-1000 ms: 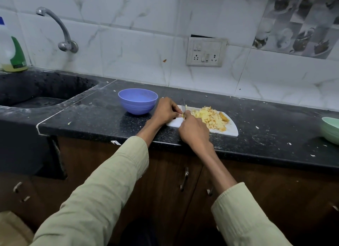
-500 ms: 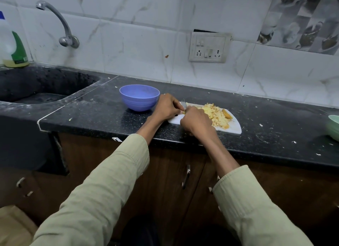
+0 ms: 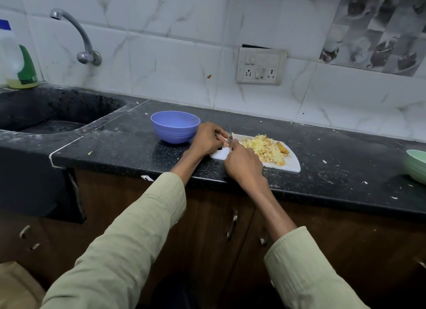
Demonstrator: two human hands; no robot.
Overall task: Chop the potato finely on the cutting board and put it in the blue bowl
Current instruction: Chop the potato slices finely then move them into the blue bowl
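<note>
You are working at the black speckled stone counter (image 3: 110, 152), and every position below is given relative to your fingers. The white plastic cutting board (image 3: 291, 165) lies directly beneath them and extends away to their right. The empty blue plastic bowl (image 3: 175, 127) stands just to the left of your left hand (image 3: 206, 140), off the board. The heap of finely chopped yellow potato (image 3: 265, 148) lies on the board just right of your right hand (image 3: 244, 163); nothing has reached the bowl yet.

The left fingers (image 3: 220, 135) are curled and pinch a small remaining potato piece (image 3: 231, 137) at the board's left end. Your right hand is closed around the handle of the small kitchen knife (image 3: 229, 133); its thin blade stands between the two hands, touching or just beside the piece.

To cut this last piece well, keep the left fingertips tucked behind the knuckles, feed the piece toward the blade in small steps, and cut straight down onto the board. Its smallness probably makes slipping the main hazard.
</note>
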